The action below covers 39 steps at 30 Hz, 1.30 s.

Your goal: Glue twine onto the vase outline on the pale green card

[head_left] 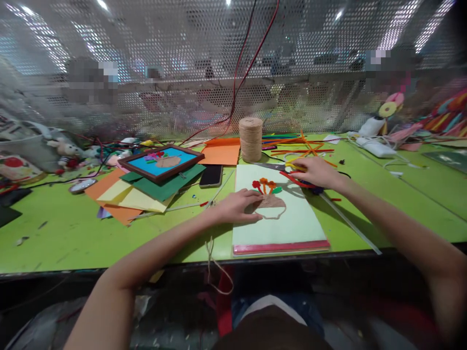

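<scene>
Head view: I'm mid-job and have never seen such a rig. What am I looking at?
There is no machine here. One camera, worn on a person's head, looks forward and down at their two bare hands. The left hand rests on a pale sheet, fingertips at the edge of a pot shape partly filled in brown, with red and orange flowers above it. The right hand is at the yellow handles of the scissors; how firmly it grips is hard to tell. On the green table are also a framed picture atop coloured papers, a phone and a twine spool.

Green table (404, 197), twine spool (251, 141), phone (211, 176), pale paper stack (284, 234)
</scene>
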Tool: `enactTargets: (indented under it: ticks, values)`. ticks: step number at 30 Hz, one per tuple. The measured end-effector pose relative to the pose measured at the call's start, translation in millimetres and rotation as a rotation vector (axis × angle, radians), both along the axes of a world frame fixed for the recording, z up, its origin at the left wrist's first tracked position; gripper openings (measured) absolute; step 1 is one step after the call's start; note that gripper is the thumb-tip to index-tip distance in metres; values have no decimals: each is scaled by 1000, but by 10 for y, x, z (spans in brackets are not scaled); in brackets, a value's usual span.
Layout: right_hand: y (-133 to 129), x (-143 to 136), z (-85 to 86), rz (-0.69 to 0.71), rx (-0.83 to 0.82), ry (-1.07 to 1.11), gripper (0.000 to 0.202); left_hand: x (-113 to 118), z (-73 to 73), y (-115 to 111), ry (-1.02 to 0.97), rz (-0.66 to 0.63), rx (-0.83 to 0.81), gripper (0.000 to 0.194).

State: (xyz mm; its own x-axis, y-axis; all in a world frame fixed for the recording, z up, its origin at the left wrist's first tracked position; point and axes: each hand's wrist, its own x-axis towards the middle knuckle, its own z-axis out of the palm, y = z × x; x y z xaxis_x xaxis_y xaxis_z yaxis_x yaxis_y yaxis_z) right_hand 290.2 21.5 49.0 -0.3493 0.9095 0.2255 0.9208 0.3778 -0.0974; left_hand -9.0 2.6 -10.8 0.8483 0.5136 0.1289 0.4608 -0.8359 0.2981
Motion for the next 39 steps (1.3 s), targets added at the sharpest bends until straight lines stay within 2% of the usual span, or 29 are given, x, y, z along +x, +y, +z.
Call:
enactTargets:
  ticks: [4, 7, 10, 14, 18, 21, 24, 28, 31, 34, 39]
  values:
    - [556, -315, -120, 91, -82, -149, 37, 87, -82, -56, -142, 96, -66, 57]
    - [706, -466, -218, 131, -170, -213, 31, 15, -151, -22, -354, 147, -196, 43]
    - [640, -389, -189, 150, -163, -203, 33, -49, -208, 57, -552, 289, -369, 30]
    - [357, 82, -4, 108, -115, -77, 40, -53, -251, 123, -666, 389, -538, 29]
    - [29, 655, 121, -57, -191, 42, 41, -43, -255, 113, -662, 404, -528, 25]
    - [-120, 922, 97, -145, -289, 92, 41, -48, -260, 106, -654, 406, -522, 27]
    - [-139, 991, -27, -83, -369, 36, 43, -50, -267, 108, -672, 418, -546, 30]
    - [-41, 900, -241, -39, -394, -47, 64, -57, -242, 100, -697, 438, -571, 25]
    - [46, 890, -327, -47, -373, -41, 54, -69, -202, 85, -683, 448, -588, 22]
    - [76, 1010, -298, -32, -431, 114, 45, -79, -174, 72, -668, 439, -592, 19]
    - [-37, 1170, -121, -79, -492, 619, 39, -87, -191, 74, -669, 425, -572, 12]
